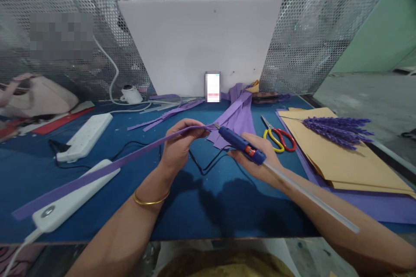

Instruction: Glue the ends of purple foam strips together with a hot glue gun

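Pinched in my left hand (180, 143) is a long purple strip (130, 156), perhaps paper or foam; its tail slants down to the lower left above a white power strip. My right hand (256, 151) is closed around a blue glue gun (242, 143) with a long translucent glue stick (312, 197) reaching out of its back over my forearm. The nozzle meets or nearly meets the strip beside my left fingertips; exact contact is hard to tell. Behind the nozzle lies a bundle of purple strips (238, 112).
Scissors (279, 136) with yellow and red handles lie right of my right hand. Farther right, purple artificial lavender (338, 130) rests on tan sheets (357, 164). Power strips (86, 136) and black cable (203, 171) occupy the left and middle. A phone (213, 87) stands against a white board (201, 43).
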The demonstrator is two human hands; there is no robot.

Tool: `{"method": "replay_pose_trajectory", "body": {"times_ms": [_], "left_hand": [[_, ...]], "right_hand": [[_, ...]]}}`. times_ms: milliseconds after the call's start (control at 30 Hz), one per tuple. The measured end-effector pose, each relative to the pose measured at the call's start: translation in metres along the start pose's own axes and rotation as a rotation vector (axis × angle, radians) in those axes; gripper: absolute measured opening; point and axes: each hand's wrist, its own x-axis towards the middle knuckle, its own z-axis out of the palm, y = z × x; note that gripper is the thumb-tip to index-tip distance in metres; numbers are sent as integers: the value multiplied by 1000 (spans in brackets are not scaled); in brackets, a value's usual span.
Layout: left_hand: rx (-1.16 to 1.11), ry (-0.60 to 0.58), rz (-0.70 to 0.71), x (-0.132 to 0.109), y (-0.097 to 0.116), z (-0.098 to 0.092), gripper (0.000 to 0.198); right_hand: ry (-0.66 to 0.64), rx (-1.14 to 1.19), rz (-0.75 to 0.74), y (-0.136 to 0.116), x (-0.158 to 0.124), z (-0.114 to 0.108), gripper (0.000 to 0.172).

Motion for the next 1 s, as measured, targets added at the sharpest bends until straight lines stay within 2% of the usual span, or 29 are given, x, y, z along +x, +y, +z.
{"method": "replay_pose_trajectory", "body": {"times_ms": [367, 1000], "left_hand": [[11, 0, -9, 0, 0, -1, 10], [4, 30, -35, 0, 4, 1, 13]], "right_hand": [[9, -22, 59, 1, 0, 0, 35], [17, -15, 64, 4, 0, 1, 36]]}}
